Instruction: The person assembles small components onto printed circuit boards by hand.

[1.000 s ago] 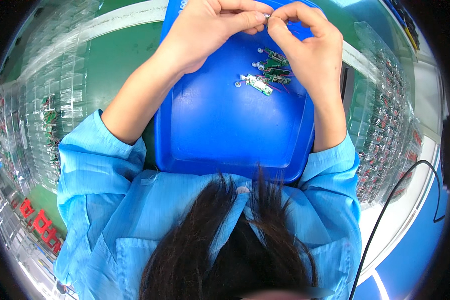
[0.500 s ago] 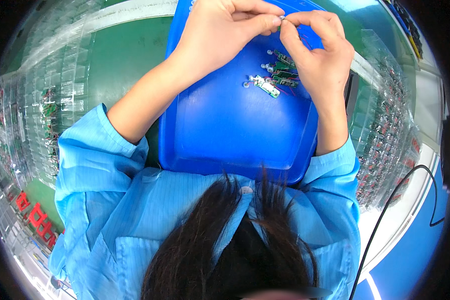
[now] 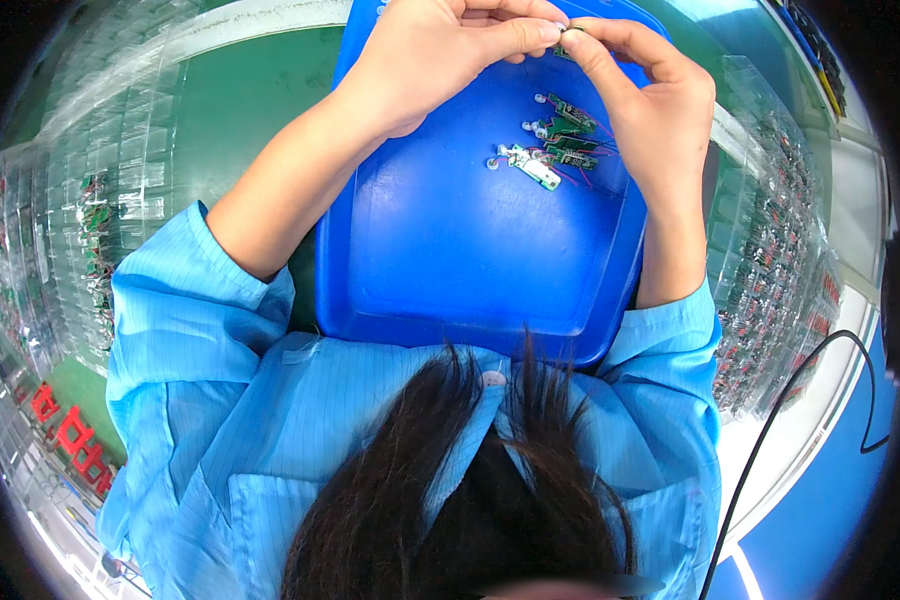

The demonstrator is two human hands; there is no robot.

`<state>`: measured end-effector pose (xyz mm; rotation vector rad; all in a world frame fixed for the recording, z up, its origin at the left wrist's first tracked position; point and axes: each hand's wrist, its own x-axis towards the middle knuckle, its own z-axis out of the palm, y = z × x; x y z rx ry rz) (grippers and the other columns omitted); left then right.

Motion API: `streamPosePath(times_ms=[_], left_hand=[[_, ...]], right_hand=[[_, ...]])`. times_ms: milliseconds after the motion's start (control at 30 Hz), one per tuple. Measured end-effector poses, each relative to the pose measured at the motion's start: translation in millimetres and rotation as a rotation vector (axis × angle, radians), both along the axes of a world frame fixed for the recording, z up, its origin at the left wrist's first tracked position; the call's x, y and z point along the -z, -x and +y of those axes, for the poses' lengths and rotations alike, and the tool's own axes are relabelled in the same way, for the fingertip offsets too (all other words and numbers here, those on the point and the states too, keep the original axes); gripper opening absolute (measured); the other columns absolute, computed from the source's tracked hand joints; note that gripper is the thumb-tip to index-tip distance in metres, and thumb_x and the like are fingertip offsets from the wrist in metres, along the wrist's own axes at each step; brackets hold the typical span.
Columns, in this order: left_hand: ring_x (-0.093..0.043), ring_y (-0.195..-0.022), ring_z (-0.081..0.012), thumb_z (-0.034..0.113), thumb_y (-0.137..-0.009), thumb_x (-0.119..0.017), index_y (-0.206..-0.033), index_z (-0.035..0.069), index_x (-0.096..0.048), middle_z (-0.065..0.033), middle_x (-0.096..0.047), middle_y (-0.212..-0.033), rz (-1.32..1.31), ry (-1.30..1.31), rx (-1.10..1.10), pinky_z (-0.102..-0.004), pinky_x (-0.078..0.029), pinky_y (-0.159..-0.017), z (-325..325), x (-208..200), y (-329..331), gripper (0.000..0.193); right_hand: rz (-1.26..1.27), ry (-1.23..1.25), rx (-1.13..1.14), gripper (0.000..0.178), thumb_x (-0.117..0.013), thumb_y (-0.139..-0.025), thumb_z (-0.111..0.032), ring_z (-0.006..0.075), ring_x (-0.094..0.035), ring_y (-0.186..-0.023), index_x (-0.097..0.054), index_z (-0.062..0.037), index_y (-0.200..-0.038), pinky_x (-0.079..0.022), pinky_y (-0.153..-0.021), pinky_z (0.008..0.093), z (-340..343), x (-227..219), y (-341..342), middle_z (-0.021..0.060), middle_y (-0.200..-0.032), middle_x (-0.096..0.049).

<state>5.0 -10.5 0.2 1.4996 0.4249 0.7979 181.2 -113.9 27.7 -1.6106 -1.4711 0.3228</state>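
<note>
Tabletop (image 3: 240,100): green surface, carrying a blue tray (image 3: 450,260) taken as landmark for all positions below. Tray is a shallow rounded rectangle, glossy, lying directly ahead of the person's chest.

Clear plastic blister trays (image 3: 60,230) left of the blue tray: stacked, gridded into small pockets, some pockets holding small green boards. A second stack of clear trays (image 3: 780,260) right of the blue tray, likewise loaded with small boards. Red characters (image 3: 65,430) printed on a pale strip well left of and nearer than the blue tray; not legible as shapes beyond blocky red. Black cable (image 3: 800,400) curves past the right-hand stack.

Loose circuit boards (image 3: 560,145): small green pieces with thin red wires and round white ends, clustered in the far right part of the blue tray, below the hands and apart from them.

Left hand (image 3: 440,50) and right hand (image 3: 650,90) meet above the tray's far edge, fingertips together. Both are closed in a pinch on one small part (image 3: 562,32), held between left thumb and forefinger and right forefinger and thumb. Part is tiny, pale and metallic-looking with a dark bit behind; mostly hidden by fingertips, finer detail cannot be told.
</note>
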Motion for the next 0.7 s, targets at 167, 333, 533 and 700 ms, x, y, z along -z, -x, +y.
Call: streamPosePath(times_ms=[167, 333, 533, 700], left_hand=[[-0.070, -0.095, -0.0115, 0.004, -0.097, -0.070, -0.112, -0.004, -0.073, -0.0093, -0.075, -0.106, 0.007, 0.391, 0.128, -0.0237, -0.056, -0.086, -4, -2, 0, 0.018], [-0.072, -0.090, -0.0182, 0.004, -0.095, -0.070, -0.103, -0.002, -0.074, -0.0098, -0.075, -0.099, 0.054, 0.360, 0.244, -0.0284, -0.057, -0.084, -5, 7, 1, 0.011], [-0.073, -0.089, -0.0274, 0.016, -0.085, -0.077, -0.098, 0.005, -0.079, -0.0143, -0.076, -0.096, 0.479, -0.344, 0.259, -0.0367, -0.057, -0.082, -23, -23, 7, 0.017], [-0.072, -0.089, -0.0293, 0.016, -0.086, -0.073, -0.097, 0.004, -0.077, -0.0145, -0.074, -0.094, 0.372, -0.972, -0.238, -0.0398, -0.056, -0.082, -3, -2, 3, 0.017]], right_hand=[[0.007, 0.024, -0.021, 0.017, -0.079, -0.090, -0.010, 0.0095, -0.069, -0.088, -0.077, 0.0004, -0.103, -0.054, -0.082, 0.0231, 1, 1, -3, 0.0040, -0.094, -0.076], [0.120, 0.230, -0.169, 0.011, -0.079, -0.089, -0.008, 0.0054, -0.063, -0.081, -0.074, 0.0006, -0.092, -0.050, -0.076, 0.0217, -8, -17, -13, -0.0009, -0.087, -0.072], [-0.229, 0.409, -0.359, 0.011, -0.080, -0.077, -0.008, 0.0183, -0.059, -0.087, -0.072, -0.0041, -0.082, -0.043, -0.080, 0.0326, -18, -34, -12, 0.0030, -0.089, -0.067], [-0.276, 0.381, -0.383, 0.015, -0.080, -0.081, -0.017, 0.0220, -0.066, -0.086, -0.074, -0.0035, -0.086, -0.050, -0.080, 0.0343, -9, -24, -16, 0.0090, -0.088, -0.070]])
